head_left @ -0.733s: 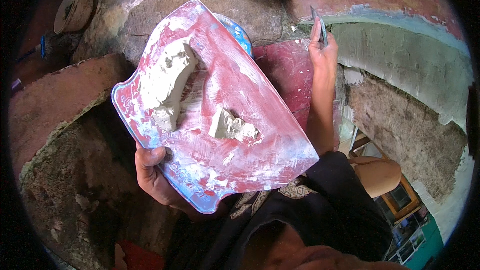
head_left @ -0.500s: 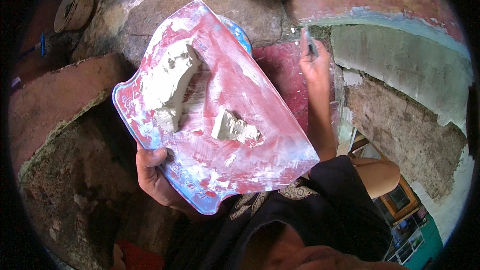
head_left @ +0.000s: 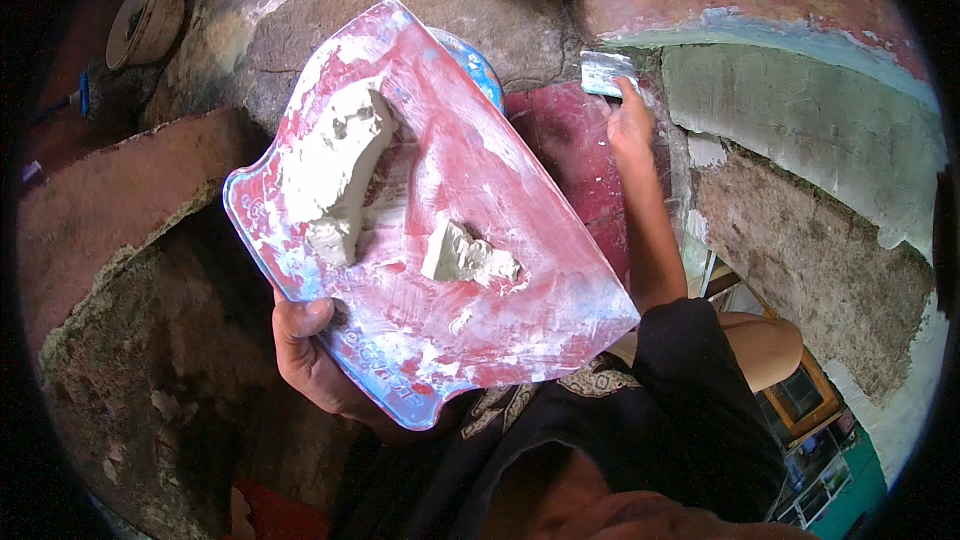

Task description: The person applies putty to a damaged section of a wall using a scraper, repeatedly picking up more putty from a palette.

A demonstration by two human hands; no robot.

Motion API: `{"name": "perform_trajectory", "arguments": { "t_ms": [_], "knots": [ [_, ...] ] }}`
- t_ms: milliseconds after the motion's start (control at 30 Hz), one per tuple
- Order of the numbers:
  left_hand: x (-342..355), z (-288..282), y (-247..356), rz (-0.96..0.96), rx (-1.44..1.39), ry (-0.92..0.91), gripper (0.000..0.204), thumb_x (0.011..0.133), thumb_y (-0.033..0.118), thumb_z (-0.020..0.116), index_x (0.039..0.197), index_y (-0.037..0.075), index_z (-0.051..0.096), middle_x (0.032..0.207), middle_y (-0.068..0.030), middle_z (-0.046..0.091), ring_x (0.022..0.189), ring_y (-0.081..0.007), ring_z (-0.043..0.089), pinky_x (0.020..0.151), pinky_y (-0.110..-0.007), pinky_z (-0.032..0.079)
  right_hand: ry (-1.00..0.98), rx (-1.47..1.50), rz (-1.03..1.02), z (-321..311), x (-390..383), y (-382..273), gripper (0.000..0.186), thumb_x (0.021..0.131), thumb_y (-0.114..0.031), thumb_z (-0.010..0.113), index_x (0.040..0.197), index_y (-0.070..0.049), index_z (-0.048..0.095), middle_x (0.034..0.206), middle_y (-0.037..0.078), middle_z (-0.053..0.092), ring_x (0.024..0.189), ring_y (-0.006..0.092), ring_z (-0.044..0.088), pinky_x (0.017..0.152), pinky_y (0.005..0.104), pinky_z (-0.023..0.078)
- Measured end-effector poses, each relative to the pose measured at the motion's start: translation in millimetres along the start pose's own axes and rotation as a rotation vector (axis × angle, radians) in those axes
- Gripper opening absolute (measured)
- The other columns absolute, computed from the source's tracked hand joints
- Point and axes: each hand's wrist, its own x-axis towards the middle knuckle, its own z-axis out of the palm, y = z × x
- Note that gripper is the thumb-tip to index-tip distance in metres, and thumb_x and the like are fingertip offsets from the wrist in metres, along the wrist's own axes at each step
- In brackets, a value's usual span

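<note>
My left hand (head_left: 310, 350) grips the lower-left edge of a flat red-and-blue board (head_left: 490, 180) smeared with white. A long mound of white putty (head_left: 340, 155) lies on the board's left part and a smaller chunk (head_left: 460, 255) sits lower right of it. Right of the board, my right hand (head_left: 630, 115) is closed on a putty knife (head_left: 606, 72), whose broad, whitish blade now faces upward, apart from the board. A blue round object (head_left: 475, 70) is partly hidden behind the board.
Worn concrete surfaces surround me, with a red surface (head_left: 555, 140) beyond the board. At right are a stepped, partly plastered wall (head_left: 790, 130) and a wooden-framed opening (head_left: 800, 400). A round container (head_left: 143, 25) stands at upper left, and a low ledge (head_left: 130, 210) runs along the left.
My right hand has dropped a little and moved left, turning the putty knife from edge-on to blade face up. The board and my left hand have barely shifted.
</note>
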Motion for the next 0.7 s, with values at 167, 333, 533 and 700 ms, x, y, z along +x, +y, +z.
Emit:
{"name": "perform_trajectory", "arguments": {
  "t_ms": [167, 333, 533, 700],
  "knots": [
    [-5.5, 3.0, 7.2, -0.090, 0.185, 0.064, 0.052, 0.060, 0.013, 0.041, 0.108, -0.005, 0.036, 0.101, -0.0195, 0.047, 0.092, -0.0281, 0.049, 0.084, -0.038, 0.036, 0.123, -0.296, -0.406, 22.4, -7.5, 26.3, 0.026, 0.067, -0.007, 0.057, 0.088, 0.002, 0.046, 0.081, 0.010, 0.053, 0.069, 0.0194, 0.053, 0.059, 0.0305, 0.044],
    [1.4, -14.2, 10.7, -0.098, 0.116, 0.025, 0.053, 0.060, 0.014, 0.041, 0.109, -0.005, 0.036, 0.101, -0.0192, 0.047, 0.092, -0.0277, 0.048, 0.084, -0.038, 0.035, 0.375, -0.556, -0.820, 41.7, 18.4, 68.6, 0.022, 0.061, -0.009, 0.056, 0.074, 0.004, 0.043, 0.065, 0.015, 0.050, 0.060, 0.0222, 0.050, 0.057, 0.0338, 0.039],
    [9.3, -27.6, 14.5, -0.115, 0.117, -0.056, 0.054, 0.059, 0.014, 0.043, 0.109, -0.007, 0.035, 0.101, -0.0193, 0.047, 0.092, -0.0272, 0.047, 0.084, -0.037, 0.034, 0.526, -0.702, -0.877, 46.9, 25.3, 75.0, 0.019, 0.059, -0.007, 0.057, 0.067, 0.000, 0.041, 0.061, 0.012, 0.046, 0.057, 0.0260, 0.045, 0.054, 0.0350, 0.037],
    [10.6, -36.0, 21.8, -0.095, 0.195, 0.018, 0.055, 0.059, 0.014, 0.044, 0.109, -0.008, 0.034, 0.101, -0.0197, 0.047, 0.092, -0.0273, 0.047, 0.084, -0.037, 0.034, 0.603, -0.693, -0.916, 51.4, 28.0, 76.9, 0.017, 0.059, -0.006, 0.055, 0.064, -0.001, 0.040, 0.055, 0.008, 0.046, 0.049, 0.0177, 0.044, 0.050, 0.0320, 0.037]
  ]
}}
